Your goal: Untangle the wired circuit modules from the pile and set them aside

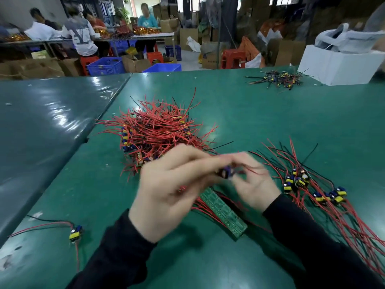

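Note:
A tangled pile of red-wired circuit modules (158, 130) lies on the green table (260, 113), just beyond my hands. My left hand (166, 188) and my right hand (254, 180) meet above the table, blurred, both pinching one small blue and yellow module (226, 173) with red wires trailing from it. Under my hands lies a long green circuit board strip (225, 213) with red wires. To the right, several separated modules (312, 190) lie in a row, wires fanned out. A single module (76, 232) rests at the left.
A white foam box (337, 65) stands at the back right, with a small heap of black-wired parts (279, 79) beside it. A seam joins a second green table (41, 126) on the left. People sit at far tables, among cardboard boxes, blue crates and red stools.

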